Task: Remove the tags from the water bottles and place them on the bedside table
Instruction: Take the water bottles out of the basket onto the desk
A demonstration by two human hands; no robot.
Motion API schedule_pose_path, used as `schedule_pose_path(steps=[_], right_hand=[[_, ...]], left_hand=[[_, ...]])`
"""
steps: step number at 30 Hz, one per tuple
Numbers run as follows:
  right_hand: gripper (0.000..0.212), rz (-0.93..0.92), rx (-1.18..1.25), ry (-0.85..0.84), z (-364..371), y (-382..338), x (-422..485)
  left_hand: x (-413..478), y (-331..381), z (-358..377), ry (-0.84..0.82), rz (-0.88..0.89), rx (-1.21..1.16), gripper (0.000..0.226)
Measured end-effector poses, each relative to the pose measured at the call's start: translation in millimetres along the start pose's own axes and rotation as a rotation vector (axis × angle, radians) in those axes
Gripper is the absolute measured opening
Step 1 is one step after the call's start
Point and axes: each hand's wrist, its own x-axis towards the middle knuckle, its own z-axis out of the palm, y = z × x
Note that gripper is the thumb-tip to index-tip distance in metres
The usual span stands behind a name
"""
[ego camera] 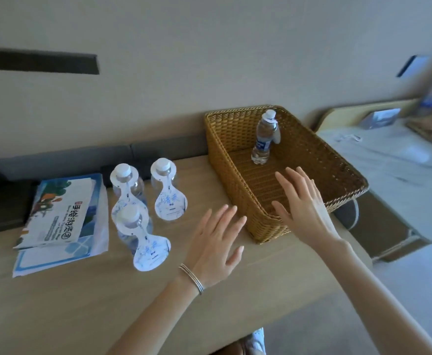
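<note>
A: Where are the tagged bottles?
B: Three water bottles (130,219) stand clustered on the surface (81,303), left of centre in the frame, each with a white tag (170,206) hung round its neck. A fourth bottle (263,139) stands upright in the wicker basket (225,139), upper centre. A white tag seems to hang from its neck too.
A: And the hands?
B: Both empty. The left hand (214,249) hovers just right of the cluster, fingers straight and spread. The right hand (304,208) is over the basket's near corner, fingers likewise apart, gripping nothing.
A: Why poised like that?
B: My guess is they are about to reach, the left for the nearest tagged bottle and the right towards the basket. No tag looks removed yet.
A: The bedside table?
B: Probably the pale unit (402,162) at the right of the frame, but it is too blurred to be sure.
</note>
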Motion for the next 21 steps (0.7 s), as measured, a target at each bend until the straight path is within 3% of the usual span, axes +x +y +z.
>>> schedule_pose_path(steps=[10,21], right_hand=[[0.063,-0.021,-0.062,-0.105,13.7,75.2,33.0],[0.067,-0.191,0.059,-0.129,40.7,158.0,177.2]], left_hand=[[116.8,-0.5,14.6,-0.066,0.053,0.162,0.053],[224.6,-29.4,60.4,-0.172,-0.191,0.254,0.055]])
